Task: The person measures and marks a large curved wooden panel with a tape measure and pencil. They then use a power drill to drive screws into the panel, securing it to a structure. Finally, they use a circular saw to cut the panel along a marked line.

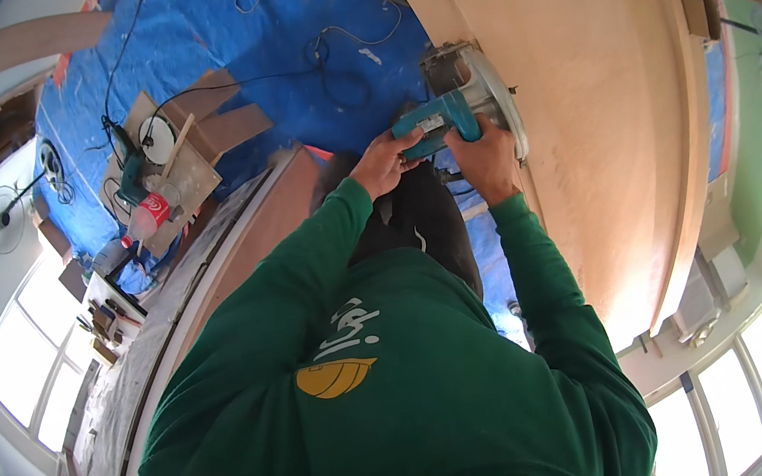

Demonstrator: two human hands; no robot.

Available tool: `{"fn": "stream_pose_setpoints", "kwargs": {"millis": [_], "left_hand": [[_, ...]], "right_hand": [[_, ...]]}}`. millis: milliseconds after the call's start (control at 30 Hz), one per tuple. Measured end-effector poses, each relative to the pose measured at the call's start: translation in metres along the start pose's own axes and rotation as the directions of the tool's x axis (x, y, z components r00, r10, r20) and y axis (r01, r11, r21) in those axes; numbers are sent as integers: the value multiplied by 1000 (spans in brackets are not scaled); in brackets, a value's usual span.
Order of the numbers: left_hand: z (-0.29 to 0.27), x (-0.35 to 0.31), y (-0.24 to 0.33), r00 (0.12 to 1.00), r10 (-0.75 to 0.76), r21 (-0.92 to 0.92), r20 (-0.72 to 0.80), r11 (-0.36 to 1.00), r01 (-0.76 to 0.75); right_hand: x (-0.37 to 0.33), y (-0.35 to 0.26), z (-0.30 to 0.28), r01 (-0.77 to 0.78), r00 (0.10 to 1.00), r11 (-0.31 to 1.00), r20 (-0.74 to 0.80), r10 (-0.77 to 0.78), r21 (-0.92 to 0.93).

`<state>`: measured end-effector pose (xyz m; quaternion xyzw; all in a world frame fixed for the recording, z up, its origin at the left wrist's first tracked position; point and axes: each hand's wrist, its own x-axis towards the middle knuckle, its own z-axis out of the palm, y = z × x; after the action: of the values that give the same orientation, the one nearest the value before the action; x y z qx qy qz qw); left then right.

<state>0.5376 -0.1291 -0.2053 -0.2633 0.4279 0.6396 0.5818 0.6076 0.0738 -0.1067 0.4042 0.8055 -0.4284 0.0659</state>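
A teal circular saw with a grey metal guard rests at the left edge of a large pale wooden panel. My right hand is wrapped round the saw's handle, on the near side of the tool. Around the end of its teal motor housing, my left hand is closed with the thumb on top. Both arms are in green sleeves. The blade is hidden under the guard and base, so I cannot tell whether it touches the wood.
A blue tarp covers the floor, with cables lying across it. Left of me are an angle grinder, wood offcuts and a bottle with a red label. A long bench runs along my left side, and a fan stands beyond.
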Motion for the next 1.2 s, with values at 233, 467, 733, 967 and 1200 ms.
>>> {"fn": "stream_pose_setpoints", "kwargs": {"millis": [233, 467, 733, 967, 1200], "left_hand": [[-2, 4, 34, 999, 0, -28, -35, 1000, -1], [-10, 15, 69, 999, -12, -33, -43, 999, 10], [-25, 26, 108, 999, -31, -20, 26, 999, 32], [-32, 30, 156, 996, -54, -27, 74, 998, 56], [-35, 36, 201, 993, -67, 30, 96, 997, 65]], "right_hand": [[27, -22, 10, 56, 998, 997, -22, -58, -50], [50, -44, 18, 50, 998, 998, -37, -52, -49], [77, -59, 34, 173, 977, 982, -109, -181, -79], [105, -90, 46, 156, 981, 988, -117, -156, -6], [130, -123, 54, 149, 983, 989, -101, -151, -19]]}}
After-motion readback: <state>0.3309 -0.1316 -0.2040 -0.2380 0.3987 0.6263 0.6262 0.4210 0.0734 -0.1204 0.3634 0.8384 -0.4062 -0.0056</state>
